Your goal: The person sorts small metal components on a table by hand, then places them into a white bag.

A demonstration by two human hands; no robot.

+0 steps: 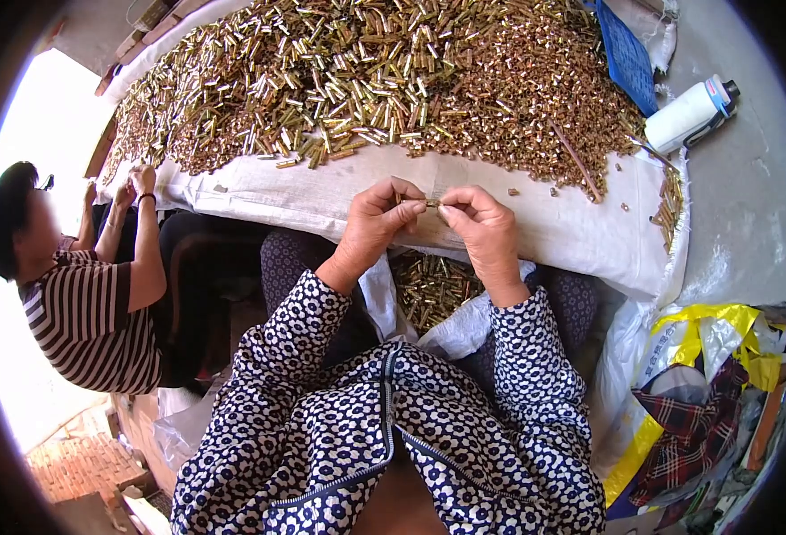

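My left hand (375, 223) and my right hand (484, 228) meet over the near edge of the cloth-covered table (580, 236). Each is closed in a pinch, thumb against fingers. Between them is a small brass-coloured cylindrical metal piece (432, 204), gripped from both sides; its finer shape is hidden by the fingertips. Just beyond my hands lies a wide heap of longer gold-coloured metal tubes (357, 85), with smaller copper-coloured metal pieces (535, 98) heaped to its right. Below my hands, a white sack (464, 328) sits open in my lap, holding many similar gold-coloured pieces (430, 290).
A person in a striped shirt (90, 312) works with both hands at the table's left end. A white bottle (691, 116) and a blue plastic tray (626, 55) are at the right. Plastic bags and a plaid cloth (691, 428) lie at lower right.
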